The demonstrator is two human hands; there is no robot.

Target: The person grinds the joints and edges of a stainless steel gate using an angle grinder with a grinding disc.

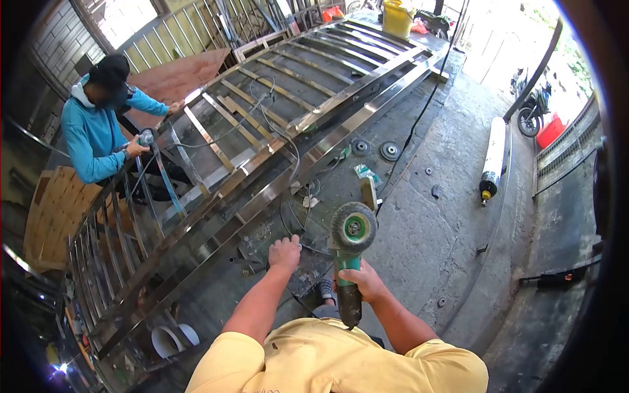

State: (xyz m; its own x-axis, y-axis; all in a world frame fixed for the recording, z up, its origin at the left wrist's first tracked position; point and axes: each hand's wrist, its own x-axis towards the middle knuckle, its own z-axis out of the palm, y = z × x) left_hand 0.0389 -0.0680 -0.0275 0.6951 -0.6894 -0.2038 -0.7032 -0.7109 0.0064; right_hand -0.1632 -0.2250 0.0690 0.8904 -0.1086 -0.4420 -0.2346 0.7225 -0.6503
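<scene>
In my right hand [365, 280] is a green and black angle grinder [349, 262], held upright by its body. Its round disc [354, 226], with a green centre, faces me, and a side handle sticks up beyond it. My left hand [285, 253] is closed low over the floor, left of the grinder. A dark cable [316, 250] passes at its fingers, but what is inside the grip is hidden. Ahead lies a large metal frame with crossbars [308, 128], raised above the floor.
Across the frame, a co-worker in a blue hoodie [98, 141] holds another grinder [146, 137] against a bar. Loose discs [390, 151] lie on the concrete floor [419, 216]. A gas cylinder [493, 157] lies at right. A yellow bucket [397, 19] stands at the far end.
</scene>
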